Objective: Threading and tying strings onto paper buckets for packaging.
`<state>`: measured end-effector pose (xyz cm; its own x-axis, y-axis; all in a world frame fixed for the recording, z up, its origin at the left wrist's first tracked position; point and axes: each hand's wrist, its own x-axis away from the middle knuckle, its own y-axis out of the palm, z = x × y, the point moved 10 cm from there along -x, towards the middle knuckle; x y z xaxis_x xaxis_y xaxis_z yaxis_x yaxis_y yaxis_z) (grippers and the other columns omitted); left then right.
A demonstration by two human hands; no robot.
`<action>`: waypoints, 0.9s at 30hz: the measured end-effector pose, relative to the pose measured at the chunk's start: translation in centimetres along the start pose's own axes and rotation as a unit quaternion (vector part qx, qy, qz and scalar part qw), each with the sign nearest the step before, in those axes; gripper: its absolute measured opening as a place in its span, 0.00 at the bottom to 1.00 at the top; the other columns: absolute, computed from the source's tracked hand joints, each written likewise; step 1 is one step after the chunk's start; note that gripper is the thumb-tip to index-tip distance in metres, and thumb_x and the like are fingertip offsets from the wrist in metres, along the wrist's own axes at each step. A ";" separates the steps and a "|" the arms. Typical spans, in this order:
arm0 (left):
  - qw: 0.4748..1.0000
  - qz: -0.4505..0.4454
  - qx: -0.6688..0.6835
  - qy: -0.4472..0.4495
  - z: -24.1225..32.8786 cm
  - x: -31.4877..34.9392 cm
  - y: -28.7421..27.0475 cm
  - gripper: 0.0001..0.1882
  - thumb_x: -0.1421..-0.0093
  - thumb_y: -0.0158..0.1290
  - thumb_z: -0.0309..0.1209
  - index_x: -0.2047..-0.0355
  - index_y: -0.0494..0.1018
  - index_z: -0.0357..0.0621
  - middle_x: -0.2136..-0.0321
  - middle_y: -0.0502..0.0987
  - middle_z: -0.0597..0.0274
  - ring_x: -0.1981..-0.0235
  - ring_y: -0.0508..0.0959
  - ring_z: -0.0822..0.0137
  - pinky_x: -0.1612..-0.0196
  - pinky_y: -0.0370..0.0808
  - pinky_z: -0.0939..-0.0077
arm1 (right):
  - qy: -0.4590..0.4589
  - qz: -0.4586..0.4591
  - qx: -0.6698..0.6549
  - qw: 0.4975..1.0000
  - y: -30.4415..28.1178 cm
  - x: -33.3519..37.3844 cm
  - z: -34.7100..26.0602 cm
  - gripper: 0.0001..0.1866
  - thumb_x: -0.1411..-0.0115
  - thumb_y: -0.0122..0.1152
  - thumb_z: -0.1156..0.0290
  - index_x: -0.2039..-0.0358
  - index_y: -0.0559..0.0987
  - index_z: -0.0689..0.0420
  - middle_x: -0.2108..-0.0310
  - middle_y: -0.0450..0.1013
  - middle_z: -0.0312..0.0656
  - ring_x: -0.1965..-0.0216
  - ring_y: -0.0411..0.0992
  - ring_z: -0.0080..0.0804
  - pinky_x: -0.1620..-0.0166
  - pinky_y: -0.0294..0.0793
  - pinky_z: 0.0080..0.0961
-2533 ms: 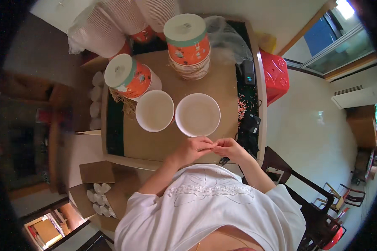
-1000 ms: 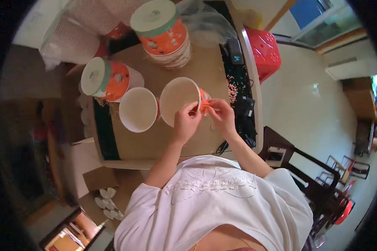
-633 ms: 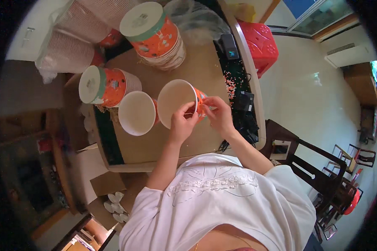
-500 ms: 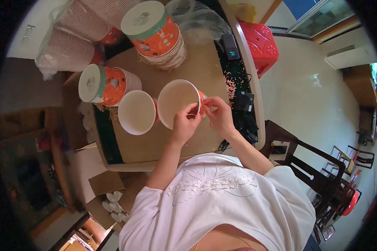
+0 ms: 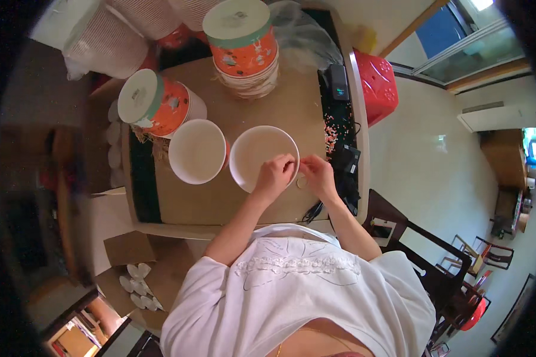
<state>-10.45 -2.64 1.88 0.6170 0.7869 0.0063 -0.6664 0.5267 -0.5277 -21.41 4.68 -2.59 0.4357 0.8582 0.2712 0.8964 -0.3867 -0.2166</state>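
A white-lined paper tub [image 5: 253,152] with a wide round mouth faces up before me. My left hand [image 5: 274,177] reaches over its near right side, fingers curled inside and closed on the wall by the rim. Just outside the same rim, my right hand [image 5: 319,176] has its fingers pinched together; what lies between them is too small to make out. A small pale round thing [image 5: 301,181] shows beside the right fingers. To the left, close to the first, stands another open paper tub [image 5: 195,152], touched by neither hand.
Behind are nested stacks of orange-and-green paper tubs, one upright [image 5: 244,53] and one tipped [image 5: 167,107], with straw-coloured strands about them. Plastic-wrapped tub stacks [image 5: 104,44] stand far left. Black devices [image 5: 338,82], cables and small beads line the table's right edge, beside a red stool [image 5: 376,86].
My view has shifted, so the table lies differently in it. The worked tub has turned more upright, its printed outside now hidden. My left fingers have curled deeper inside it.
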 end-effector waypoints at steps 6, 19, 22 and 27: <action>0.988 0.049 0.108 -0.102 -5.1 0.6 0.4 0.05 0.47 0.51 0.25 0.69 0.71 0.40 0.75 0.77 0.53 0.72 0.79 0.56 0.68 0.75 0.67 | 0.026 -0.036 -0.019 0.999 1.1 -0.3 1.7 0.05 0.43 0.54 0.79 0.66 0.75 0.66 0.71 0.76 0.41 0.69 0.74 0.25 0.64 0.73 0.18; 0.995 0.066 -0.055 0.053 -0.7 0.6 0.1 0.02 0.44 0.47 0.25 0.71 0.67 0.41 0.77 0.75 0.52 0.78 0.76 0.54 0.76 0.74 0.65 | -0.026 -0.026 0.039 0.999 0.2 1.0 -1.2 0.06 0.45 0.55 0.79 0.66 0.75 0.62 0.74 0.75 0.39 0.72 0.73 0.21 0.68 0.72 0.19; 0.983 0.019 0.135 -0.126 -5.0 0.4 0.8 0.01 0.41 0.45 0.25 0.69 0.65 0.41 0.77 0.75 0.53 0.79 0.77 0.61 0.78 0.73 0.69 | -0.055 -0.037 0.145 0.987 0.8 3.6 -4.4 0.06 0.45 0.55 0.77 0.65 0.75 0.57 0.73 0.74 0.45 0.70 0.74 0.37 0.67 0.73 0.26; 0.774 -0.121 0.472 -0.404 -5.8 2.2 5.0 0.08 0.38 0.40 0.27 0.59 0.62 0.39 0.77 0.74 0.55 0.82 0.74 0.69 0.79 0.73 0.73 | -0.180 -0.223 0.355 0.890 6.8 8.5 -7.7 0.07 0.47 0.54 0.78 0.67 0.76 0.56 0.69 0.73 0.47 0.67 0.73 0.44 0.64 0.73 0.31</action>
<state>-10.02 -0.18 -5.72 0.5637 0.3711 0.7379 -0.8157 0.3903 0.4269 -11.03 6.75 5.44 -0.1194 0.9748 0.1884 0.6415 0.2205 -0.7348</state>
